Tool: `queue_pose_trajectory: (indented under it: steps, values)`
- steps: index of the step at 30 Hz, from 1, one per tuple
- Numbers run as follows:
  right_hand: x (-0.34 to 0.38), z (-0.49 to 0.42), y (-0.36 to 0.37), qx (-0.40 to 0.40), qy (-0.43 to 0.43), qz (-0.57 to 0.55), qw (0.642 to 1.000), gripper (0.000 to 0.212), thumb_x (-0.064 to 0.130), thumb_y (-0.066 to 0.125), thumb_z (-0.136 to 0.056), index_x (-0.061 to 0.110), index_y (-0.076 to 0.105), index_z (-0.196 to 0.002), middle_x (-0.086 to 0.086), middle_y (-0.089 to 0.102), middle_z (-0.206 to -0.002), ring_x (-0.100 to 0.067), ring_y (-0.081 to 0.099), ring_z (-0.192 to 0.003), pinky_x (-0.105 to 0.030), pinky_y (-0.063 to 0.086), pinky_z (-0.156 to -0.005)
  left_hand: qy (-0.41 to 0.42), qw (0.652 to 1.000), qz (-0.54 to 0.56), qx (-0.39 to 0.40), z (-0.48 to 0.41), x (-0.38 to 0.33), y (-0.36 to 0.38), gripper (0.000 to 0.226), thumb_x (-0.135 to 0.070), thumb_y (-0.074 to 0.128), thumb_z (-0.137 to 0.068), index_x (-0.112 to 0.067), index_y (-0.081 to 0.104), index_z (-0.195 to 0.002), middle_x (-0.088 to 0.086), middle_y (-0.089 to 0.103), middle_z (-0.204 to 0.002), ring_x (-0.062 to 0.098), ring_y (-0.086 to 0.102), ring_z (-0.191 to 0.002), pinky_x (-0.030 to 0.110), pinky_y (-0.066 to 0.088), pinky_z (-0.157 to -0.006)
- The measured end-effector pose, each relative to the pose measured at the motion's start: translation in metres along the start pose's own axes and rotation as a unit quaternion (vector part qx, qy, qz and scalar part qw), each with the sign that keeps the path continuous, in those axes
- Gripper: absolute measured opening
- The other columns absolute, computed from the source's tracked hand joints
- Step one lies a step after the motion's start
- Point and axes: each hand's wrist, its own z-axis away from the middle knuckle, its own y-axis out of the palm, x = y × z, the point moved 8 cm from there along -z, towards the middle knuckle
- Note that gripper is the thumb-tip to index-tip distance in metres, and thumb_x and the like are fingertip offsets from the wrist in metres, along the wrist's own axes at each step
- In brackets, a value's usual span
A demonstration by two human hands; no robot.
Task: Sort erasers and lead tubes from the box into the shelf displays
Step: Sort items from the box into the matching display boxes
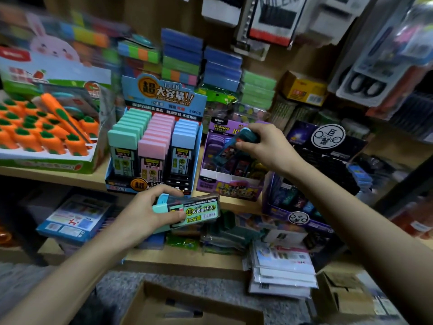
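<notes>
Mint-green lead tube [199, 211] gripped by the left hand [150, 207], teal tube [230, 148] pinched by the right hand [264, 146].
Left hand curls round its tube just below the blue display [152, 184]; the right hand's teal tube tilts over the purple display [230, 186] beneath it. Cardboard box [145, 301] lies below both hands.

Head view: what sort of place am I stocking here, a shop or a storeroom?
Most likely a stationery shop. The wooden shelf carries retail displays: pastel lead tubes in a blue box marked 24PCS, carrot erasers in a green tray. Packaged scissors hang at upper right.
</notes>
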Motion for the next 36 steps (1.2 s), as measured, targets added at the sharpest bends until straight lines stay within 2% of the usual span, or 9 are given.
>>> queue_pose_trajectory:
  steps: [2, 4, 14, 18, 23, 28, 31, 33, 36]
  values:
    - [-0.001, -0.007, -0.003, -0.013, 0.005, -0.009, 1.0, 0.012, 0.018, 0.069, -0.084, 0.009, 0.061, -0.086, -0.003, 0.058, -0.077, -0.016, 0.052, -0.072, -0.024, 0.039, -0.063, 0.005, 1.0, 0.004, -0.013, 0.0, -0.003, 0.002, 0.033, -0.01, 0.08, -0.07, -0.019, 0.062, -0.096, -0.01, 0.061, -0.091, -0.02, 0.057, -0.069, 0.001, 0.042, -0.054]
    - [-0.003, -0.01, -0.013, -0.016, 0.021, -0.041, 0.999, 0.018, 0.017, 0.072, -0.081, 0.007, 0.062, -0.092, -0.005, 0.063, -0.087, -0.019, 0.059, -0.079, -0.032, 0.047, -0.072, 0.001, 1.0, 0.024, -0.018, 0.0, -0.004, 0.005, 0.035, -0.007, 0.081, -0.068, -0.013, 0.061, -0.096, -0.003, 0.066, -0.087, -0.016, 0.058, -0.062, 0.001, 0.041, -0.05]
    - [-0.039, 0.008, -0.031, -0.028, 0.028, 0.037, 0.999, 0.023, 0.016, 0.075, -0.077, 0.003, 0.063, -0.092, -0.009, 0.065, -0.088, -0.019, 0.057, -0.08, -0.031, 0.043, -0.07, 0.001, 0.999, 0.036, -0.008, 0.001, -0.01, 0.015, 0.027, -0.01, 0.083, -0.064, -0.023, 0.067, -0.081, -0.001, 0.071, -0.08, 0.008, 0.066, -0.068, 0.016, 0.05, -0.059]
    - [-0.036, 0.009, -0.01, -0.032, -0.011, 0.101, 0.994, 0.024, 0.019, 0.074, -0.078, 0.002, 0.06, -0.09, -0.007, 0.057, -0.086, -0.021, 0.05, -0.08, -0.027, 0.026, -0.062, -0.006, 0.999, 0.03, -0.011, 0.002, -0.01, 0.014, 0.025, -0.01, 0.082, -0.066, -0.025, 0.069, -0.081, -0.001, 0.071, -0.084, 0.012, 0.066, -0.073, 0.02, 0.05, -0.062]
    - [-0.025, 0.012, 0.002, -0.036, -0.063, 0.186, 0.98, 0.036, 0.022, 0.072, -0.079, 0.01, 0.048, -0.102, -0.006, 0.057, -0.095, -0.028, 0.051, -0.09, -0.036, 0.038, -0.068, -0.001, 0.999, 0.04, 0.004, 0.003, -0.012, 0.017, 0.023, -0.008, 0.081, -0.067, -0.028, 0.072, -0.077, -0.006, 0.072, -0.082, 0.004, 0.066, -0.069, 0.011, 0.048, -0.058]
    - [-0.004, 0.018, 0.004, -0.023, -0.115, 0.346, 0.931, 0.028, 0.03, 0.054, -0.093, 0.007, 0.061, -0.108, -0.012, 0.054, -0.115, -0.032, 0.046, -0.103, -0.043, 0.038, -0.081, 0.006, 0.998, 0.052, 0.017, 0.002, -0.015, 0.019, 0.022, -0.008, 0.079, -0.07, -0.025, 0.072, -0.082, -0.008, 0.073, -0.085, 0.005, 0.068, -0.075, 0.014, 0.05, -0.063]
    - [0.028, 0.036, 0.002, -0.052, -0.146, 0.182, 0.971, 0.027, 0.028, 0.052, -0.095, 0.006, 0.065, -0.106, -0.011, 0.059, -0.107, -0.025, 0.052, -0.098, -0.038, 0.04, -0.082, 0.006, 0.998, 0.052, 0.033, 0.001, -0.016, 0.023, 0.021, -0.01, 0.079, -0.07, -0.024, 0.072, -0.084, -0.007, 0.073, -0.089, 0.008, 0.068, -0.082, 0.022, 0.051, -0.073]
    - [0.035, 0.047, 0.028, 0.089, -0.07, 0.017, 0.993, 0.033, 0.035, 0.046, -0.098, 0.009, 0.066, -0.102, -0.005, 0.064, -0.093, -0.013, 0.058, -0.083, -0.032, 0.044, -0.075, 0.011, 0.998, 0.044, 0.044, 0.001, -0.019, 0.026, 0.022, -0.013, 0.079, -0.07, -0.023, 0.072, -0.088, -0.008, 0.073, -0.092, 0.008, 0.067, -0.087, 0.024, 0.051, -0.079]
    - [0.033, 0.078, 0.08, 0.308, 0.048, -0.094, 0.946, 0.043, 0.039, 0.036, -0.1, 0.008, 0.064, -0.109, -0.006, 0.068, -0.094, 0.002, 0.059, -0.073, -0.027, 0.053, -0.072, 0.026, 0.997, 0.044, 0.058, 0.001, -0.025, 0.03, 0.026, -0.01, 0.08, -0.069, -0.022, 0.071, -0.091, -0.003, 0.073, -0.09, 0.007, 0.067, -0.082, 0.019, 0.05, -0.073]
